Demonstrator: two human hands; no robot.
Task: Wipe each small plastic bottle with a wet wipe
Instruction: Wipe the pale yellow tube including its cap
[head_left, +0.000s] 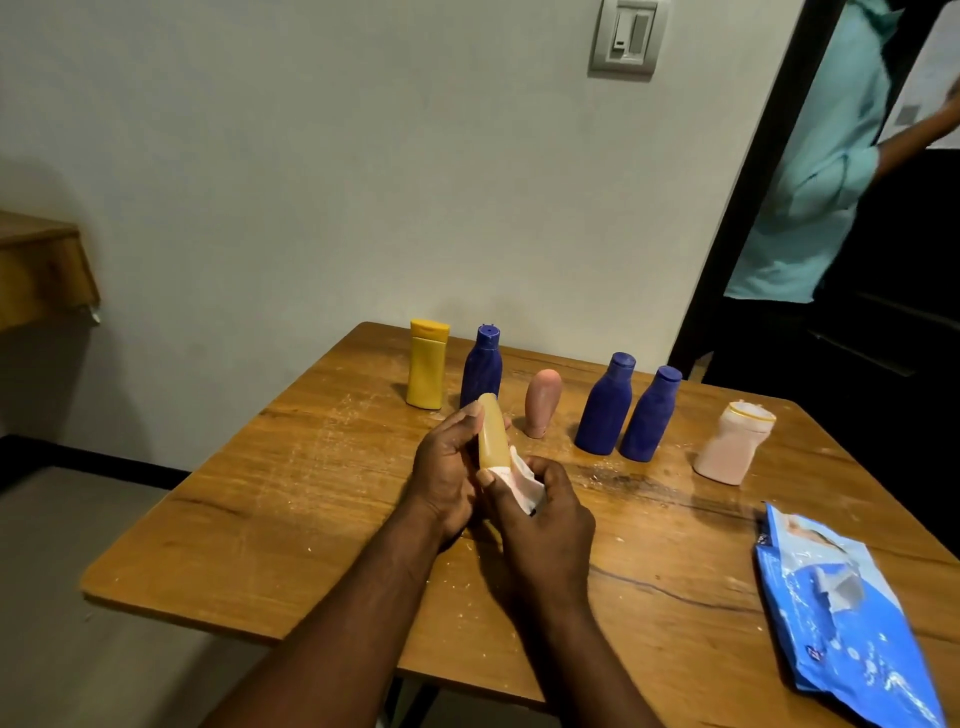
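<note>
Above the middle of the table (291, 499), the left hand (447, 470) has its fingers curled round a tan bottle (491, 439), held tilted off the wood, while the right hand (548, 519) pinches a white wipe (522, 483) against the bottle's lower end. Just beyond stand a blue bottle (483, 371) and a pink bottle (543, 402) balanced on its cap. Wetness may make the tan bottle slip from the grip; falling forward, it would likely topple those two. The wipe packet (841, 613) lies well apart, to the right.
</note>
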